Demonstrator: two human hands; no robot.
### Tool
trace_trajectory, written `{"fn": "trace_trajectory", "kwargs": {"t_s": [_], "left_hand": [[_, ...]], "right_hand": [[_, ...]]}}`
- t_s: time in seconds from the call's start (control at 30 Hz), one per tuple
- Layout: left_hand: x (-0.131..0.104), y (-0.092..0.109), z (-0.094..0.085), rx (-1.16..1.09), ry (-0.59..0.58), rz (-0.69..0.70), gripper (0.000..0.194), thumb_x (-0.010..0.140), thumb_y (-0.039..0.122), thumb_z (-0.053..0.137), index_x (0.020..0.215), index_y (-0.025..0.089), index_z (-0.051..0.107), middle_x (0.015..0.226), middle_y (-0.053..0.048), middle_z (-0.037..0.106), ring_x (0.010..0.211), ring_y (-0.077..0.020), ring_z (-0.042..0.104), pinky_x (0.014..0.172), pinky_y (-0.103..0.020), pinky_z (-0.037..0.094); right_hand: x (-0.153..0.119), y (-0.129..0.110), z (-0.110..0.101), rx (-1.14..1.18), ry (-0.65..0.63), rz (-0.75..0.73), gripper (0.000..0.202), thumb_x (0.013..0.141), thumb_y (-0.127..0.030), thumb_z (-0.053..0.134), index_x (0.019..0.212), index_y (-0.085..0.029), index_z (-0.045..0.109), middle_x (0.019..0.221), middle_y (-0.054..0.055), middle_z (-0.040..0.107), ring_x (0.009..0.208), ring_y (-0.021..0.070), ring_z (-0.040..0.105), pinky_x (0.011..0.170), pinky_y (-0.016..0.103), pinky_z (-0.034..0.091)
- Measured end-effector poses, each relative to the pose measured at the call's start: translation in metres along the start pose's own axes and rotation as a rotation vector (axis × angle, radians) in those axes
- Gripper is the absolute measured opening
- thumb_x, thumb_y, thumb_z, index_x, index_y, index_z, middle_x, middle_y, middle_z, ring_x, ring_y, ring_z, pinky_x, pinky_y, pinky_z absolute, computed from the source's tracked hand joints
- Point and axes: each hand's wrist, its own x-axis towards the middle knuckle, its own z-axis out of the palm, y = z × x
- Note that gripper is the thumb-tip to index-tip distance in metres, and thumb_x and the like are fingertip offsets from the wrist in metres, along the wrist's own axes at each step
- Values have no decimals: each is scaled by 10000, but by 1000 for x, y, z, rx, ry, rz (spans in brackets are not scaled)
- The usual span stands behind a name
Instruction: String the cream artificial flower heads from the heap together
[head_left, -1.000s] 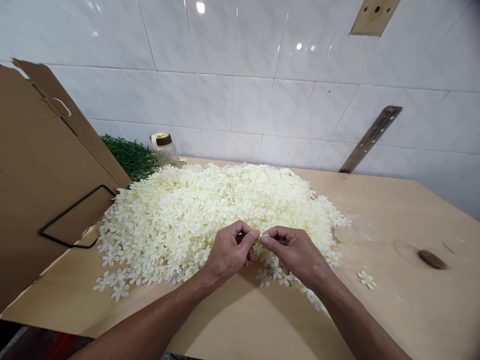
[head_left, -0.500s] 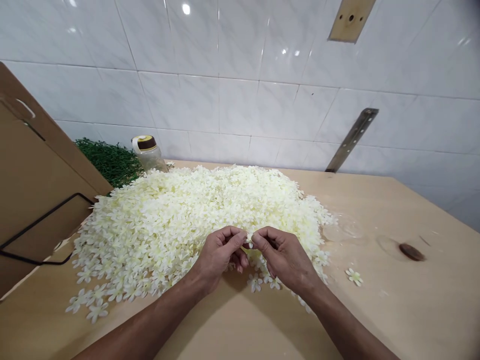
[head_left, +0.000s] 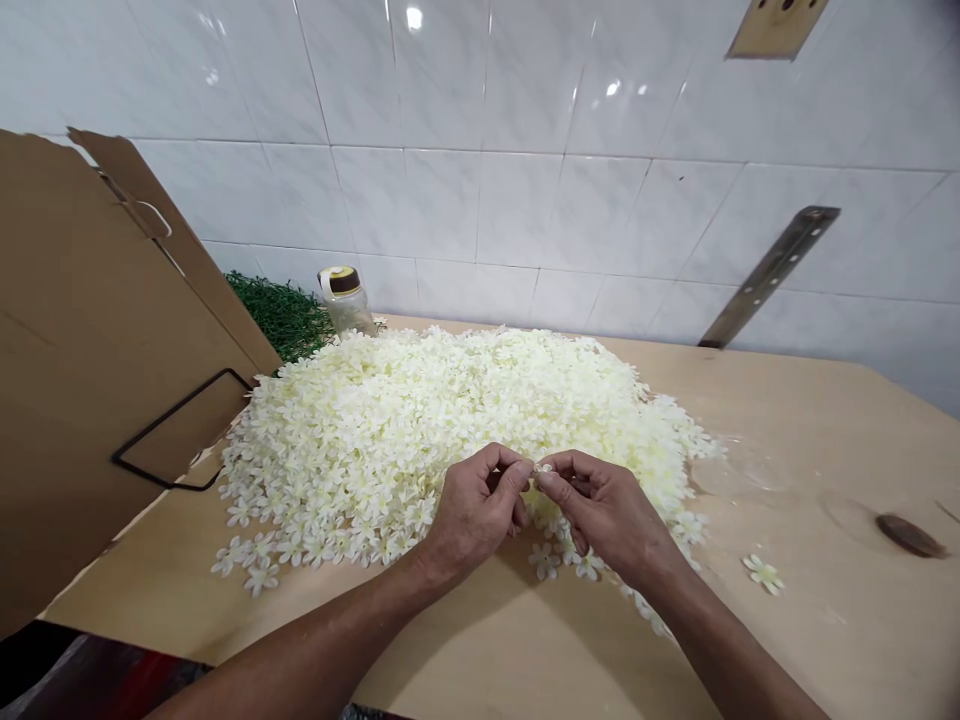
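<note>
A large heap of white artificial flowers (head_left: 435,420) with pale yellow centres covers the middle of the table. At its near edge, my left hand (head_left: 476,510) and my right hand (head_left: 619,515) meet fingertip to fingertip. Between them is a small white artificial flower (head_left: 544,468), pinched by thumb and forefinger on either side. Most of this flower is hidden by my fingers. Below my hands, a few loose flowers (head_left: 544,561) lie on the tabletop, and a single flower (head_left: 763,574) rests apart on the right.
On the left stands a cardboard box (head_left: 112,350) with a black wire frame (head_left: 161,430) beside it. Behind the heap are a bottle (head_left: 349,305) and green artificial foliage (head_left: 281,315). A brown oval object (head_left: 910,536) lies at right, below a metal bracket (head_left: 769,278) against the tiled wall.
My view has turned left, so the scene sits farther right and more of the box shows. Both hands stay pinched together, and the small flower between them shows slightly differently.
</note>
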Motion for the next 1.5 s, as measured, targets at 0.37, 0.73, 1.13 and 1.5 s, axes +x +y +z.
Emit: {"fn": "trace_trajectory", "kwargs": {"t_s": [0.37, 0.73, 1.13, 1.5], "left_hand": [[9, 4, -1, -212, 38, -135, 319, 894, 459, 619, 786, 163, 567, 505, 22, 577, 389, -114, 530, 387, -212, 425], [9, 5, -1, -243, 11, -174, 330, 882, 471, 632, 782, 160, 585, 507, 15, 581, 400, -116, 539, 382, -203, 410], [7, 12, 0, -267, -24, -181, 372, 845, 507, 664, 767, 149, 604, 530, 4, 578, 414, -111, 543, 390, -200, 417], [6, 7, -1, -211, -88, -163, 356, 852, 480, 673, 777, 134, 635, 506, -15, 600, 400, -101, 516, 418, -206, 436]], "right_hand": [[0, 4, -3, 95, 51, 22, 387, 799, -563, 732, 803, -181, 673, 569, -44, 535, 356, 66, 421, 359, 208, 311], [0, 0, -5, 332, -68, 8, 368, 843, -530, 714, 788, -169, 663, 510, -76, 435, 365, 46, 353, 358, 191, 292], [2, 1, -4, 248, -15, 10, 403, 806, -555, 736, 757, -159, 683, 503, -64, 465, 350, 50, 372, 369, 206, 279], [3, -2, -2, 209, 1, 55, 459, 789, -617, 711, 738, -166, 646, 466, -73, 439, 334, 63, 366, 350, 207, 282]]}}
